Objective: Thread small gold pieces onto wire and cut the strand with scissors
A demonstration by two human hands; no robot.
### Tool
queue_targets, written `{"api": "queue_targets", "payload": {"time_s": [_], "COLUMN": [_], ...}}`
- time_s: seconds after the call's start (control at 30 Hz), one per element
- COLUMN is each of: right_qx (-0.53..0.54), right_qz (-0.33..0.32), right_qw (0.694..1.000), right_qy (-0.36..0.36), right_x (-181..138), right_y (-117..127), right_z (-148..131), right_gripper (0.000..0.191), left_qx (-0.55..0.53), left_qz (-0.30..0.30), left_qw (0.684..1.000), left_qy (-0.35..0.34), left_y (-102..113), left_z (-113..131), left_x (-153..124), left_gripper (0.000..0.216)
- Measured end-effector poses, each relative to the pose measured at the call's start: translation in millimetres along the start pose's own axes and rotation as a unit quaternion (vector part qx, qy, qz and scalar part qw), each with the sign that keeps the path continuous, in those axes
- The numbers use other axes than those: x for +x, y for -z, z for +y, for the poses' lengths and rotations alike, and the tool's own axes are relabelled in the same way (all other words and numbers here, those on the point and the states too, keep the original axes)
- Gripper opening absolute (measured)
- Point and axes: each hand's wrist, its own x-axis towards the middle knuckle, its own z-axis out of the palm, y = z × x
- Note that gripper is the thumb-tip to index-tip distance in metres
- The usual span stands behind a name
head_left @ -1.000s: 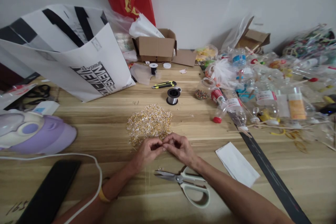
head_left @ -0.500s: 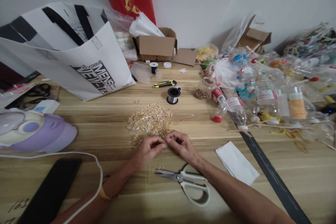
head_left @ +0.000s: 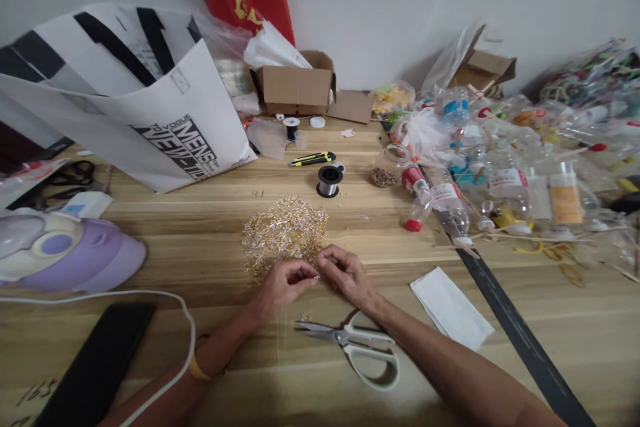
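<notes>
My left hand (head_left: 283, 282) and my right hand (head_left: 345, 271) meet fingertip to fingertip on the wooden table (head_left: 200, 247), just in front of a heap of small gold and silver beaded pieces (head_left: 284, 232). Both hands are pinched closed on something tiny between them that I cannot make out. White-handled scissors (head_left: 357, 345) lie open-bladed right behind my wrists. A spool of silver wire (head_left: 329, 181) stands beyond the heap.
A big white paper bag (head_left: 145, 107) lies at the left, a purple and white visor (head_left: 65, 250) and a black phone (head_left: 97, 363) with a white cable nearer me. Plastic bottles (head_left: 450, 203) crowd the right; a white paper (head_left: 451, 309), a cardboard box (head_left: 297, 87) and a yellow utility knife (head_left: 313, 159) also lie about.
Both hands have crept slightly forward toward the beaded heap, staying pinched together. Nothing else on the table has moved.
</notes>
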Motion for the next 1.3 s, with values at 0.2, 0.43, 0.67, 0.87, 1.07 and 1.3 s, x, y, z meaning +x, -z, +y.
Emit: {"api": "queue_targets", "payload": {"time_s": [0.2,0.43,0.67,0.87,1.07,1.3], "right_qx": [0.007,-0.002,-0.013,-0.038,-0.045,-0.041], "right_qz": [-0.01,-0.015,-0.034,-0.047,-0.046,-0.044], "right_qw": [1.0,1.0,0.999,0.998,0.997,0.997], "right_qy": [0.001,-0.005,0.011,0.029,0.029,0.041], "right_x": [-0.2,1.1,2.3,2.1,1.7,1.9], "right_y": [-0.1,-0.4,0.4,1.8,2.1,1.3], "right_z": [0.3,1.5,4.5,5.7,6.7,5.1], "right_gripper": [0.03,0.028,0.028,0.025,0.024,0.023], "left_qx": [0.082,0.162,0.269,0.352,0.373,0.365], "left_qz": [0.021,0.005,-0.064,-0.124,-0.252,-0.258], "left_qw": [0.996,0.985,0.96,0.924,0.885,0.884], "left_qy": [-0.033,-0.051,-0.046,-0.086,-0.118,-0.136], "left_y": [-0.4,4.6,17.7,27.8,19.7,18.1], "left_z": [-0.3,-3.5,12.1,28.7,30.3,24.2], "left_x": [-2.3,-2.6,-5.4,-10.2,-13.6,-13.2], "left_gripper": [0.011,0.01,0.007,0.01,0.017,0.018]}}
